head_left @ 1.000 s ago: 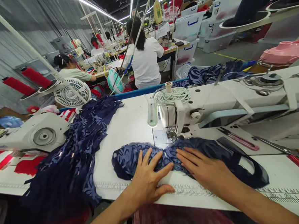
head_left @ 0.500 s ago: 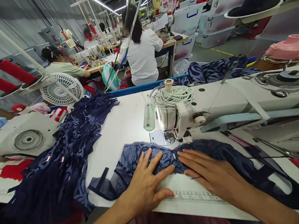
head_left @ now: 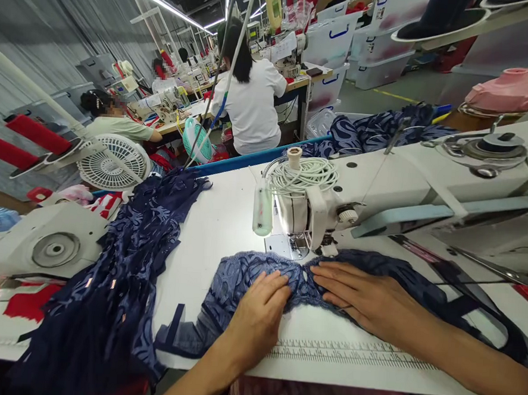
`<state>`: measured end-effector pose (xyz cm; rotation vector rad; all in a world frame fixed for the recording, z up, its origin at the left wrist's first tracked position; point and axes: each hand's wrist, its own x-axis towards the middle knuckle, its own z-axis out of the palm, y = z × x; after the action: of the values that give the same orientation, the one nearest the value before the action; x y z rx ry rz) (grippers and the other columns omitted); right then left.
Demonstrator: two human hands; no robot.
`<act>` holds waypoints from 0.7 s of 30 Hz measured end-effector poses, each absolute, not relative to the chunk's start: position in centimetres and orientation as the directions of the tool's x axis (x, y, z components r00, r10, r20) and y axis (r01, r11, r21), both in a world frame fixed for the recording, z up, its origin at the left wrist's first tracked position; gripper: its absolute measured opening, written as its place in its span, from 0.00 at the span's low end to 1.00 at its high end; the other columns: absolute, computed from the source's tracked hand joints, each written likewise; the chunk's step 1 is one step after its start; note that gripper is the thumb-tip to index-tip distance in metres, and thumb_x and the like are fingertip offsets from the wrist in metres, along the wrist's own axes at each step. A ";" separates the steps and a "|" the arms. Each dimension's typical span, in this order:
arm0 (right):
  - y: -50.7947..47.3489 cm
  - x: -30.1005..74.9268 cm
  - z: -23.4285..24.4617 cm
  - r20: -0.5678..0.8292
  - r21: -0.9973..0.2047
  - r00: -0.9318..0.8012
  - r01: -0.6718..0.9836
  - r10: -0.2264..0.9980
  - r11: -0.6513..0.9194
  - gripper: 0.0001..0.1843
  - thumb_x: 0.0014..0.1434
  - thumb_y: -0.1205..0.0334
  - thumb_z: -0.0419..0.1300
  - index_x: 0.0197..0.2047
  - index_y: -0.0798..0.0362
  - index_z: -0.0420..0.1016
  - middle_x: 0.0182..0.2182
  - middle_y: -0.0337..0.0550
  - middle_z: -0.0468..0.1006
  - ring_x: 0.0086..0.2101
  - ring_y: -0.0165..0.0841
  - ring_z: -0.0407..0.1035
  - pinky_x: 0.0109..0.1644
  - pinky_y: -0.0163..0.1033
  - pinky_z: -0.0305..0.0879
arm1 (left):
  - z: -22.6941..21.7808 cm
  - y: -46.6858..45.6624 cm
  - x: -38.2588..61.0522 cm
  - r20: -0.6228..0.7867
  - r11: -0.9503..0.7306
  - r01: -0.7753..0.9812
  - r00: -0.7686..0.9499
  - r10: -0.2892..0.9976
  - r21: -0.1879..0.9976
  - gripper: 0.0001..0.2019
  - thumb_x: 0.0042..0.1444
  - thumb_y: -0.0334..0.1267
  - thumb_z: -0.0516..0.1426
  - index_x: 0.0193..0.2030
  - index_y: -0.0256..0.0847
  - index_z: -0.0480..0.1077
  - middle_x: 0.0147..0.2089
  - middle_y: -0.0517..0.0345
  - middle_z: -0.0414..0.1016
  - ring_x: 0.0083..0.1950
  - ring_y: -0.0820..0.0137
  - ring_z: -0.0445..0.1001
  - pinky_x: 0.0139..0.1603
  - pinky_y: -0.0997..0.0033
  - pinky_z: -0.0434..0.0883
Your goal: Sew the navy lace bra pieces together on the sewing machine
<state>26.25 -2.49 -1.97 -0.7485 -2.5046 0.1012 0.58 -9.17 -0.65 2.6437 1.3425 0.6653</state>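
Observation:
A navy lace bra (head_left: pixel 251 268) lies across the white sewing table, just in front of the needle area of a sewing machine (head_left: pixel 299 214). My left hand (head_left: pixel 259 316) has its fingers drawn together and curled, pinching the lace left of the bra's middle. Flat on the fabric right of the middle rests my right hand (head_left: pixel 369 299), its fingers stretched out and its thumb hidden. The bra's left end, with a dark tab, lies loose on the table. Its right part runs behind my right forearm.
A heap of navy lace pieces (head_left: pixel 140 243) hangs over the table's front edge at left. Scissors (head_left: pixel 501 268) lie at right, under the machine arm. A printed ruler (head_left: pixel 348 353) runs along the front edge. Co-workers (head_left: pixel 252 101) sit beyond, past a white fan (head_left: pixel 114 163).
My left hand has closed from spread fingers to a curled pinch on the lace. My right hand stays nearly in place. The camera view has shifted slightly.

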 end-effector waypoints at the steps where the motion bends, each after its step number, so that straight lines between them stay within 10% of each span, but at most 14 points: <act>1: -2.5 26.4 -1.7 0.470 -0.220 -0.708 0.485 0.527 0.846 0.17 0.69 0.59 0.53 0.58 0.47 0.75 0.53 0.39 0.80 0.54 0.34 0.73 0.51 0.36 0.76 | -0.4 -9.2 0.4 0.350 -0.593 0.744 0.490 0.798 0.310 0.16 0.65 0.25 0.49 0.57 0.35 0.67 0.58 0.44 0.75 0.63 0.59 0.71 0.65 0.48 0.71; 10: -1.8 23.9 0.9 0.470 -0.208 -0.727 0.460 0.501 0.863 0.15 0.70 0.63 0.50 0.44 0.51 0.78 0.43 0.42 0.82 0.43 0.34 0.77 0.41 0.37 0.77 | 0.3 -6.2 2.6 0.431 -0.691 0.697 0.572 0.698 0.193 0.08 0.68 0.30 0.52 0.42 0.36 0.72 0.46 0.49 0.79 0.49 0.66 0.77 0.53 0.65 0.77; 21: -1.5 24.3 -1.0 0.439 -0.254 -0.608 0.622 0.661 0.741 0.16 0.70 0.60 0.50 0.55 0.47 0.75 0.43 0.44 0.82 0.42 0.35 0.76 0.41 0.38 0.75 | -1.4 -6.8 2.6 0.389 -0.626 0.747 0.520 0.760 0.225 0.15 0.67 0.32 0.52 0.59 0.36 0.66 0.55 0.50 0.76 0.55 0.62 0.73 0.54 0.59 0.73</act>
<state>24.34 -1.53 -0.98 -0.9694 -2.4266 0.1022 2.56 -6.79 -1.44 2.7136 1.3450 0.7175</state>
